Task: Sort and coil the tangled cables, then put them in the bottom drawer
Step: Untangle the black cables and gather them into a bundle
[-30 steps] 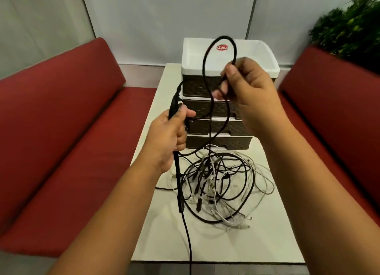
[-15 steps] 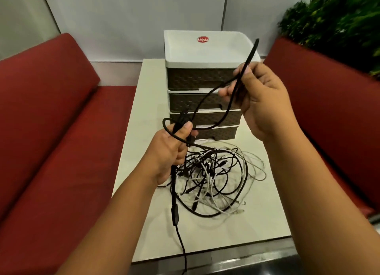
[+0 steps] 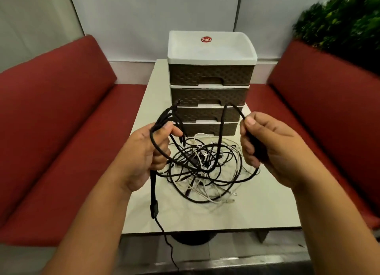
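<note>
1. Hanging between both hands, the black cable loops above the counter.
2. Left hand has its grip curled round gathered loops; right hand pinches a strand between thumb and fingers.
3. At twelve o'clock of the hands, the cable tangle (black and white together) lies on the counter, touching the bottom drawer.
4. All four levels of the drawer unit are closed, with a red bench at nine o'clock.

One word can be read — "Uniplus", white on a round red sticker at the back of the drawer unit's white top tray.
</note>
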A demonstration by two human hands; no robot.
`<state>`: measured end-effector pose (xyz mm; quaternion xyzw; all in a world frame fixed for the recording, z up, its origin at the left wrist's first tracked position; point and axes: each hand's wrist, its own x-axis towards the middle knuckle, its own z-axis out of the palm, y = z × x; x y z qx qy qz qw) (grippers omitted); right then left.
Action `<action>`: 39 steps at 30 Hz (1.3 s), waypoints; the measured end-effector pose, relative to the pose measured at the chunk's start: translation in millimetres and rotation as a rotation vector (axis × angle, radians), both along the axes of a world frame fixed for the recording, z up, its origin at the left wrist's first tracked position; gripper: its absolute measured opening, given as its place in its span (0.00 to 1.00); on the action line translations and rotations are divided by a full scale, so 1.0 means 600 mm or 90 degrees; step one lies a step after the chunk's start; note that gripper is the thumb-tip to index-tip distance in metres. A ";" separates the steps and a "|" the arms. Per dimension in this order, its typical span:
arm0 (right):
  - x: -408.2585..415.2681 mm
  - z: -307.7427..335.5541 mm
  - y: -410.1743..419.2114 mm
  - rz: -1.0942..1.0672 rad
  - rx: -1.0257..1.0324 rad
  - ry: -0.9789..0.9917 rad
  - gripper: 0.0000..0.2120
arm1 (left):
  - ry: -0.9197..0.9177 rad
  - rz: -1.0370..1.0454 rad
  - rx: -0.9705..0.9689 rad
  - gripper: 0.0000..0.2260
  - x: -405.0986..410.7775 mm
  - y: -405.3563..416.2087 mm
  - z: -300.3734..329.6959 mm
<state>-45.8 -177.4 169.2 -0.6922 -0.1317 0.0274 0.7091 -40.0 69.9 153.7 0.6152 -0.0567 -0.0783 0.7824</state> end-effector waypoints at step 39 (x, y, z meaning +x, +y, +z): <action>-0.242 -0.051 -0.039 0.191 0.115 0.264 0.28 | -0.024 -0.166 -0.006 0.04 -0.328 -0.206 -0.080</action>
